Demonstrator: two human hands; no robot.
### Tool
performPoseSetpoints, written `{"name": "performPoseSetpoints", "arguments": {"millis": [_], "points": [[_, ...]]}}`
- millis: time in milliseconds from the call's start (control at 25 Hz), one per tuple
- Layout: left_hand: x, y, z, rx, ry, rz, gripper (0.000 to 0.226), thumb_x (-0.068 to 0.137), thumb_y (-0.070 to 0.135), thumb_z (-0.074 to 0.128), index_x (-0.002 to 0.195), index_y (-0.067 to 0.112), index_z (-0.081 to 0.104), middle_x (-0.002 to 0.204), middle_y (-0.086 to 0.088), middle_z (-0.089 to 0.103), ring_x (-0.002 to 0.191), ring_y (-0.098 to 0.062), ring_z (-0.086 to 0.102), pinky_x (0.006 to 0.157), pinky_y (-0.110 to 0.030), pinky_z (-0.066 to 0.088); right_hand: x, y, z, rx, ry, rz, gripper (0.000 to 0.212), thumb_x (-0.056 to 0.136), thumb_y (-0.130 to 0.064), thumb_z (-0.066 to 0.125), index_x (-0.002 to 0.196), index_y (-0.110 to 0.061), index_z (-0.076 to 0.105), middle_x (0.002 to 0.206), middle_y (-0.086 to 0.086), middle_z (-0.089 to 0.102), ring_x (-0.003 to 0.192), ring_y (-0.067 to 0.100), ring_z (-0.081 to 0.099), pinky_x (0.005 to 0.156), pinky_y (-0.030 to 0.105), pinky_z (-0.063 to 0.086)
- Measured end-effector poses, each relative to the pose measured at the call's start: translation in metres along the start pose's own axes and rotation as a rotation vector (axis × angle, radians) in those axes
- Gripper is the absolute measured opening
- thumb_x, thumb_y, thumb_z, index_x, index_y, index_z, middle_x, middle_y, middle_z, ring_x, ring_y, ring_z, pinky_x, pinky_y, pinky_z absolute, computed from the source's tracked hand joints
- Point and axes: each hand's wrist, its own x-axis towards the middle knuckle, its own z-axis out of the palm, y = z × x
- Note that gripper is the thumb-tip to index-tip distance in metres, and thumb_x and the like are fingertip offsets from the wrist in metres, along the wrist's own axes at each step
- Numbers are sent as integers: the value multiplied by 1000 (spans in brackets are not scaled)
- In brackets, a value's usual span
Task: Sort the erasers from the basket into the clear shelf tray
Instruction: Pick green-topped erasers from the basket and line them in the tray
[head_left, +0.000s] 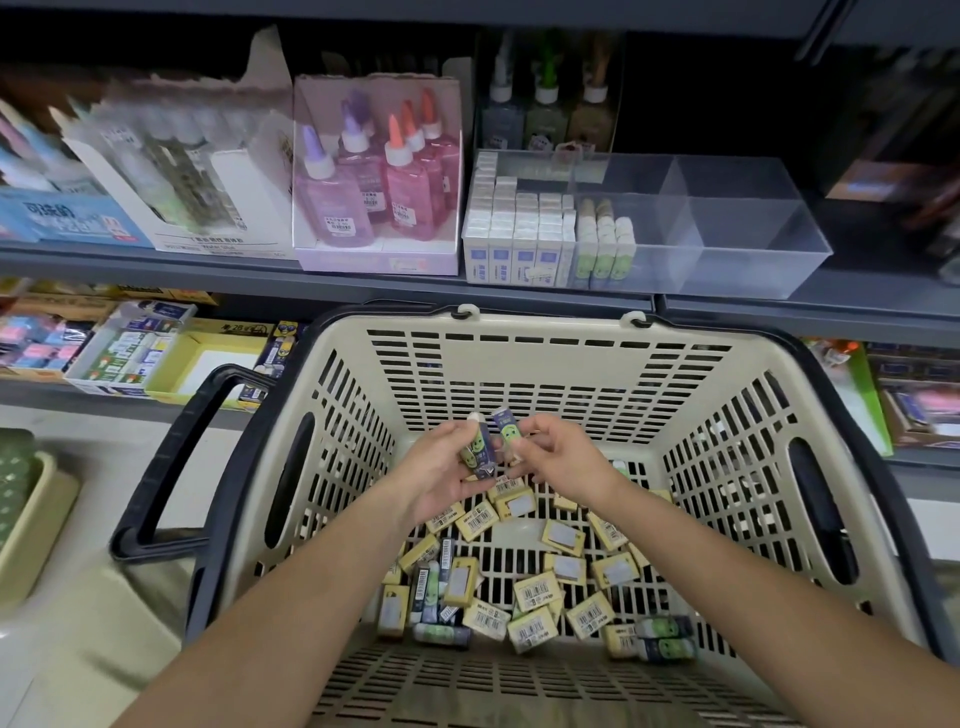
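Now the left hand (441, 467) grips green erasers (477, 453) and the right hand (566, 457) pinches one, nearly upright. The clear tray (753, 273) lies above, ahead — nearer the right hand.

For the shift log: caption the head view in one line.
Left hand and right hand hold green-faced erasers over the basket, below the partly filled clear tray.

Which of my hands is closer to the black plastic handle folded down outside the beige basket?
Left. The left hand, gripping green-faced erasers, is inside the beige slotted basket, right of the black plastic handle. The right hand, pinching one more eraser, sits farther right again.
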Motion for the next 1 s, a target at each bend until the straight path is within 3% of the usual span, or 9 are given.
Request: {"name": "performPoseSetpoints", "arguments": {"millis": [120,240,360,520,640,720,840,920,1000], "points": [[0,4,-2,-29,36,-41,26,93,28,51,112,10,50,103,-12,57,89,-22,58,70,-38,55,1,-3,-8,-58,2,-31,10,90,-13,58,95,-21,60,88,7,64,76,21,61,76,37,51],[-1,6,-4,-32,8,-113,34,85,42,59,100,12,51,93,-10,58,79,-19,56,69,-34,53,-1,-8,-10,38,-88,7,8,85,-9,65,91,-15,64,89,8,63,82,17,57,82,35,50],[-3,3,-1,64,-98,-165,45,73,51,71,98,16,60,78,-3,62,66,-14,57,62,-29,51,-1,-12,-8,78,-100,39,15,83,-7,67,97,-10,63,83,5,63,78,15,57,78,31,49],[-3,-3,4,70,-171,-124,48,67,40,80,104,17,61,77,0,64,65,-13,62,57,-26,51,-2,-12,-8,176,-86,44,32,81,-2,68,108,-9,55,81,2,66,73,14,64,79,29,53],[-2,-3,6,52,-98,-97,50,67,26,79,110,14,57,78,-1,67,62,-13,63,50,-24,51,2,-8,-16,181,-89,46,17,83,-4,66,96,-13,61,82,2,69,69,8,64,65,19,52],[-1,-3,5,50,-49,-105,46,69,19,77,110,14,57,79,-3,71,64,-15,66,51,-26,53,6,1,-30,50,34,98,8,86,-10,63,87,-18,63,80,-1,68,64,0,63,59,14,49],[2,-5,3,44,10,-123,36,79,6,69,112,13,57,79,-4,73,71,-20,70,59,-40,58,7,33,-53,-323,175,215,8,88,-11,60,83,-14,64,85,1,67,74,8,61,77,26,52],[4,-6,1,31,31,-126,34,80,0,67,110,14,59,80,-6,72,73,-21,71,62,-46,57,5,52,-59,-572,117,288,11,87,-13,61,97,-12,64,99,5,66,85,15,59,81,30,51],[5,-6,0,26,53,-127,34,79,-2,66,108,15,60,79,-6,71,72,-20,70,61,-44,57,4,63,-56,-724,4,329,38,82,-22,68,117,-14,54,113,6,60,98,20,57,83,32,49]]}}
